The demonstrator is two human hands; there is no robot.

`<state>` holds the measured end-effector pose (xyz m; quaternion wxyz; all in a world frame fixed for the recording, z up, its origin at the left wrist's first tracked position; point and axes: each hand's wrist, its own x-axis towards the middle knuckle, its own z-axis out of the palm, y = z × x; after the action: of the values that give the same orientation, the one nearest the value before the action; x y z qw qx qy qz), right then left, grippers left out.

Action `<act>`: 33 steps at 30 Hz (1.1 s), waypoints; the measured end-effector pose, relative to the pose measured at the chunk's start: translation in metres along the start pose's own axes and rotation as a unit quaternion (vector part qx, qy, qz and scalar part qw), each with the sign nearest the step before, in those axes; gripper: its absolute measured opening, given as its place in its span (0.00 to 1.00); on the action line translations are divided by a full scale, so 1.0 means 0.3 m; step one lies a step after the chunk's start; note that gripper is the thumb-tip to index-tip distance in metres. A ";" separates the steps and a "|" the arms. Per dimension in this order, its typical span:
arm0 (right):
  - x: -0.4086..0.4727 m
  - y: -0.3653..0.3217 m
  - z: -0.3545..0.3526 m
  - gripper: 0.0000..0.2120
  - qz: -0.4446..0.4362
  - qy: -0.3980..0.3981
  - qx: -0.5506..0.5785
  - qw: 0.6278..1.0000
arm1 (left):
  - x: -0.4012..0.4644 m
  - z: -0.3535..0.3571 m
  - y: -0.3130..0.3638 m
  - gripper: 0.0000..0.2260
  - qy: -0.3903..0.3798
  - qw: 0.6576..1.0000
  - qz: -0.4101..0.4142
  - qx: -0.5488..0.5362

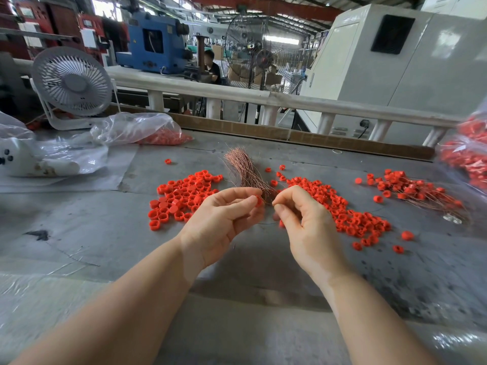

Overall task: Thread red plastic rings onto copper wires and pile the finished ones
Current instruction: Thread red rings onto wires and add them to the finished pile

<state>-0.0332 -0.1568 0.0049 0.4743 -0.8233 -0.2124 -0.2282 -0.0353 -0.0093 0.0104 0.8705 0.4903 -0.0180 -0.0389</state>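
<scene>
Matt red plastic rings (181, 196) — coppery wire bundle (243, 164) — dull grey table (105, 233)

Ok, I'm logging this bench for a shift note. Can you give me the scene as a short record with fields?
left hand: pinches one red ring
right hand: pinches a thin wire, too fine to trace
wire bundle: on table, beyond the hands
loose rings: heaps left and right of the bundle
finished pile: far right, rings on wires
table: grey

red ring (258, 201) beside copper wires (243, 167)
</scene>
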 end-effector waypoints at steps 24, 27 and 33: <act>-0.001 -0.012 -0.004 0.09 0.042 -0.025 -0.008 0.999 | 0.002 -0.006 -0.034 0.14 0.018 0.885 0.215 0.414; -0.002 -0.011 -0.003 0.09 0.045 -0.024 -0.004 0.999 | 0.004 -0.008 -0.034 0.13 0.024 0.878 0.222 0.423; -0.003 -0.012 -0.004 0.09 0.047 -0.024 -0.005 0.999 | 0.000 -0.006 -0.030 0.12 0.035 0.864 0.237 0.443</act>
<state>-0.0360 -0.1563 0.0074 0.4749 -0.8400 -0.1842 -0.1867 -0.0357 -0.0124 0.0018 0.5451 0.8060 -0.1182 0.1981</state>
